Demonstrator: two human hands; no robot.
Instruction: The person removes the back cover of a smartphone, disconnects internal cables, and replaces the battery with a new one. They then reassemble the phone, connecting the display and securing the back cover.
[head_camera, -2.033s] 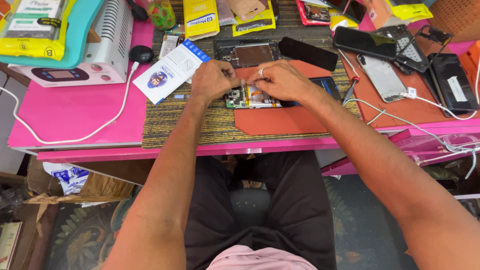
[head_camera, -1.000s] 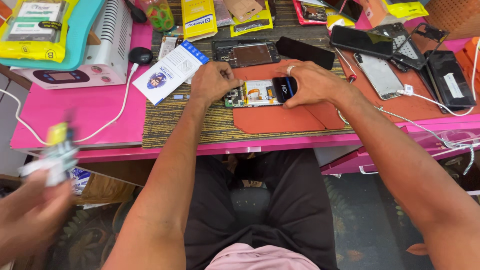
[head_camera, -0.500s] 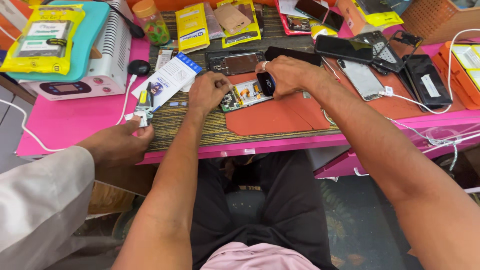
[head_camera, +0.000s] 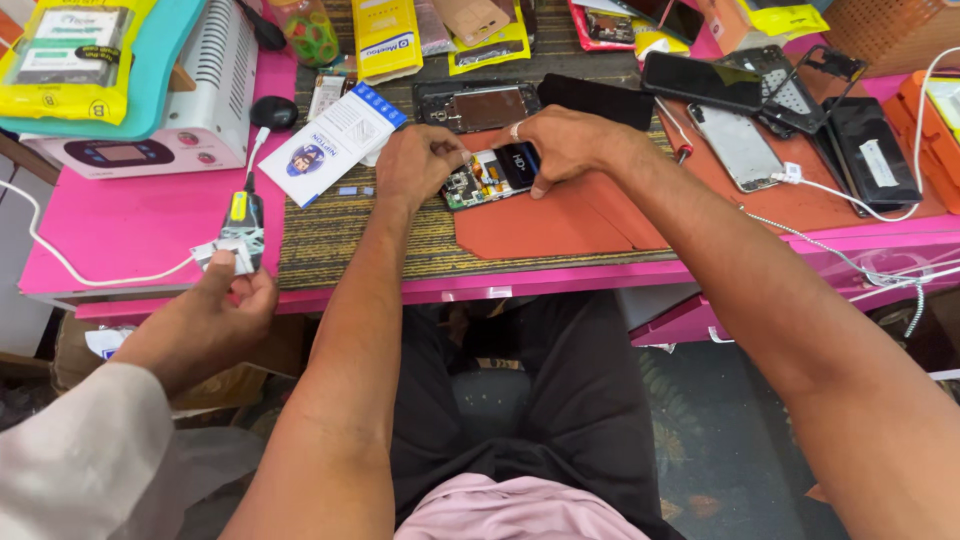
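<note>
While I watch through the head camera, I list what lies before me, biggest first.

Bench: a pink table runs across my view, with a striped woven mat at its middle.
Work pad: an orange mat lies on the woven one, under my hands.
Machine: a white device with a small display stands at the far left, a teal tray resting on it.
Spare phones: several dark handsets and a silver back cover lie well to the right of my hands.
Opened phone: the opened phone sits at the pad's upper left edge, circuit boards exposed, between my two hands.
Booklet: a white and blue leaflet lies just beside my left hand.
Left hand: my left hand is curled, its fingers pressing on the opened phone's left end; I see nothing else held in it.
Right hand: my right hand pinches a small black part over the phone's right end, thumb below, fingers closed on it.
Other person: someone else's hand at the table's front edge pinches a small packaged item, well apart from my hands.
</note>
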